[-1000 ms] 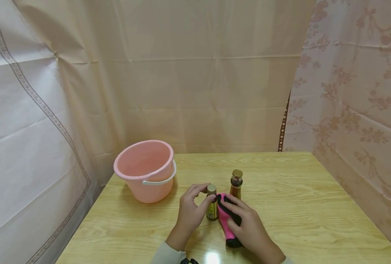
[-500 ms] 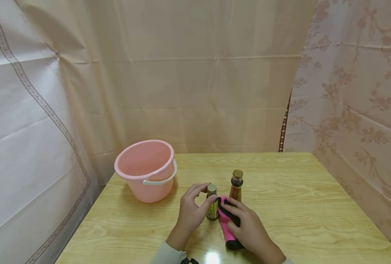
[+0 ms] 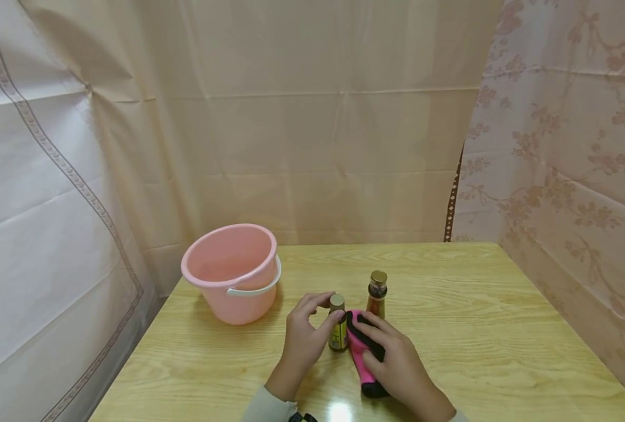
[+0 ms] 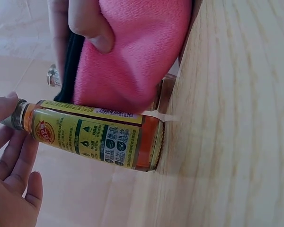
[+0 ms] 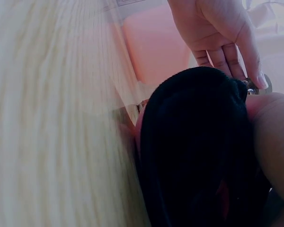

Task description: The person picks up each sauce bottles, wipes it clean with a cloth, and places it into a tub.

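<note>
A small bottle with a yellow label [image 3: 338, 336] stands upright on the table, its neck and cap pinched by the left hand [image 3: 303, 337]. In the left wrist view the bottle's label [image 4: 90, 135] faces the camera, and fingers of the left hand [image 4: 14, 179] hold the cap end. The right hand [image 3: 402, 360] grips a folded pink and black cloth [image 3: 360, 356], which lies against the bottle's right side. Behind the cloth stands a taller bottle with a gold cap [image 3: 378, 290], its lower part hidden. In the right wrist view the cloth's black side [image 5: 194, 146] covers most of the small bottle.
A pink bucket [image 3: 243, 308] with a white handle [image 3: 254, 291] stands at the table's back left. The wooden table [image 3: 465, 305] reaches to hanging curtains [image 3: 312, 129] behind and at both sides.
The cloth in the right hand has shifted slightly down along the small bottle and back up. The left hand keeps its place at the bottle's neck.
</note>
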{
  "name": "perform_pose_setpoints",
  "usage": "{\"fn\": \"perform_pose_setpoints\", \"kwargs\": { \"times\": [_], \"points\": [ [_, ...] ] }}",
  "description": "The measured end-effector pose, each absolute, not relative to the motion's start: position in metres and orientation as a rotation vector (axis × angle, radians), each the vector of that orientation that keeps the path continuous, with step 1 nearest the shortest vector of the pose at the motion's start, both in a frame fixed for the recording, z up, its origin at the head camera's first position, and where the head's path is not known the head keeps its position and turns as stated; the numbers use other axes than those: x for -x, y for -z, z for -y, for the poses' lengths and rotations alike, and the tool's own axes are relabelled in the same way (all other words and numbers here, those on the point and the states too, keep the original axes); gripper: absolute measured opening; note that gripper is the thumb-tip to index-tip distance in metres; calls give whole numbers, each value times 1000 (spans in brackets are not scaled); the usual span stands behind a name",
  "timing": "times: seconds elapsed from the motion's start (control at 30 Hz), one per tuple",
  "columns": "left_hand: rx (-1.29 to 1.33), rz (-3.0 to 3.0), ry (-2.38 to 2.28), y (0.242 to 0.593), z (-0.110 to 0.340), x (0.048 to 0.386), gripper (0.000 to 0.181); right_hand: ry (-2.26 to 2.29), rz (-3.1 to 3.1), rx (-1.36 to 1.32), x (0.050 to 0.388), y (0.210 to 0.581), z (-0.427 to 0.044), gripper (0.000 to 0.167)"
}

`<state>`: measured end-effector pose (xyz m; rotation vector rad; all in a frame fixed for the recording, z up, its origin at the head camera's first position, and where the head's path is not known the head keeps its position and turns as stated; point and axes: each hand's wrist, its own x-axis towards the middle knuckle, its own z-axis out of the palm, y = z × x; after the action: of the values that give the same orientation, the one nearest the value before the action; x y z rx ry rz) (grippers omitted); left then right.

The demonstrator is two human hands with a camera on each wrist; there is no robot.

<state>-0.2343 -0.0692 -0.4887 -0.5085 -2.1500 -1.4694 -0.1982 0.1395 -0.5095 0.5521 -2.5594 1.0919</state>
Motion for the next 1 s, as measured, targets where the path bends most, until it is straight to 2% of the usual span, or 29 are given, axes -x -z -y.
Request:
{"fn": "perform_pose_setpoints", "kwargs": {
  "times": [0.37,0.57,1.0],
  "points": [
    [530,2128,1451,489,70,235,35,-1079,2320,-663,196,508,-139,66],
    [553,2121,1455,490,70,235,32,-1105,2208,-731,196,506,-139,64],
    [543,2134,1468,489,69,234,31,-1085,2314,-652,195,506,-138,65]
  ]
}}
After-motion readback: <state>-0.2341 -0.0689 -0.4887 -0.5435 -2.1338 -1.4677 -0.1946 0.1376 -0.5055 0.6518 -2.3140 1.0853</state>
